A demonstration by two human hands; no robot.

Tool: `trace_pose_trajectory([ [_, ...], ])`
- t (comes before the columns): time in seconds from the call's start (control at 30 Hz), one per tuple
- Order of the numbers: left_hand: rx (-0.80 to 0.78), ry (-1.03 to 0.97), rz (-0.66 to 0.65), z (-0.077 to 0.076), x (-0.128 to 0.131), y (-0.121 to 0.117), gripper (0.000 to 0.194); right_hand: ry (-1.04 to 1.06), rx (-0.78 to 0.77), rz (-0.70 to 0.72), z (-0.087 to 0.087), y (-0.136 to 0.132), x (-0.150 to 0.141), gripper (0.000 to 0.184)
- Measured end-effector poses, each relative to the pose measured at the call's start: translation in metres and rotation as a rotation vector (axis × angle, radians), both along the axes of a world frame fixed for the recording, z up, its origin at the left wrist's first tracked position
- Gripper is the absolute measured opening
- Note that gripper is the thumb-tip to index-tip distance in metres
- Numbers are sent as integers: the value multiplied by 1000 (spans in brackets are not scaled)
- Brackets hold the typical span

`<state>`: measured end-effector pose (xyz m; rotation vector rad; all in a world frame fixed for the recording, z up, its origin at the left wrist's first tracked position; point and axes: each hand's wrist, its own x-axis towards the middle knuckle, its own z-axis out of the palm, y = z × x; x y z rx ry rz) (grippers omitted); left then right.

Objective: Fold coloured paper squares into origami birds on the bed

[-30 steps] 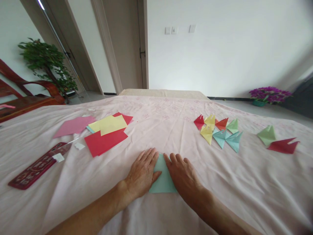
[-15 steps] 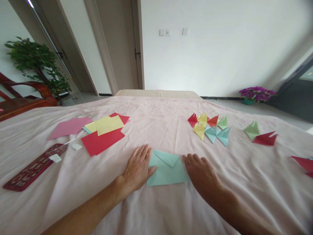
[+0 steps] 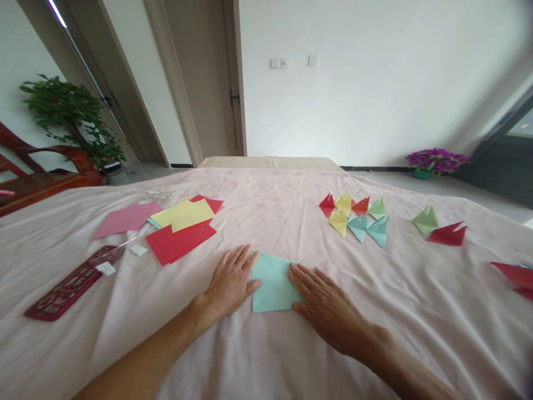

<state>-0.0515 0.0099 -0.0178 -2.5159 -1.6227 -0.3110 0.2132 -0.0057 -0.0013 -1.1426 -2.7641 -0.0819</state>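
A light blue-green sheet of paper (image 3: 272,286) lies flat on the cloth in front of me. My left hand (image 3: 232,278) rests on its left edge, fingers stretched out and the thumb on the paper. Over the paper's right side lies my right hand (image 3: 320,297), flat with its fingers extended, hiding that edge. Neither hand grips anything. Beyond my right hand stand several small folded paper shapes (image 3: 362,225) in red, yellow, orange, green and blue.
Left of the paper lie red sheets (image 3: 183,241), yellow sheets (image 3: 192,215) and pink sheets (image 3: 125,219). A dark red patterned packet (image 3: 69,289) is nearer the left edge. Further folded shapes, one dark red (image 3: 448,234), sit at right on the pink cloth (image 3: 266,361).
My right hand has moved left from the paper's right edge onto its surface and flattened out. The triangular flap seen at the paper's top no longer shows. My left hand stays in place.
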Motion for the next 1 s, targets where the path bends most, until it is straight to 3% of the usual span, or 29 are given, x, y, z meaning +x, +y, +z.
trace_pose_trajectory([
  [0.2, -25, -131, -29, -4, -17, 2, 44, -23, -45, 2, 4, 5, 22, 56],
  [0.33, 3, -251, -7, -4, -11, 9, 47, -35, 30, -57, 0, 37, 31, 64],
  [0.47, 21, -266, 2, -5, 1, 17, 50, 12, 119, -104, 6, 67, 38, 72],
  [0.6, 67, -331, 72, -7, 7, 16, 51, 58, 57, 61, 13, 65, 29, 47],
  [0.67, 46, -404, 134, -3, 6, 10, 45, 56, 54, 50, 14, 53, 22, 31],
  [0.77, -125, -585, 246, 9, 1, -2, 34, 40, 106, -66, 16, 29, 9, 21],
  [0.9, -528, -991, 311, 24, -3, -7, 57, 111, -4, -149, 25, 3, -17, 21],
  [1.0, -633, -1216, 276, 28, 4, 1, 71, 146, -157, -132, 34, -6, -41, 20],
])
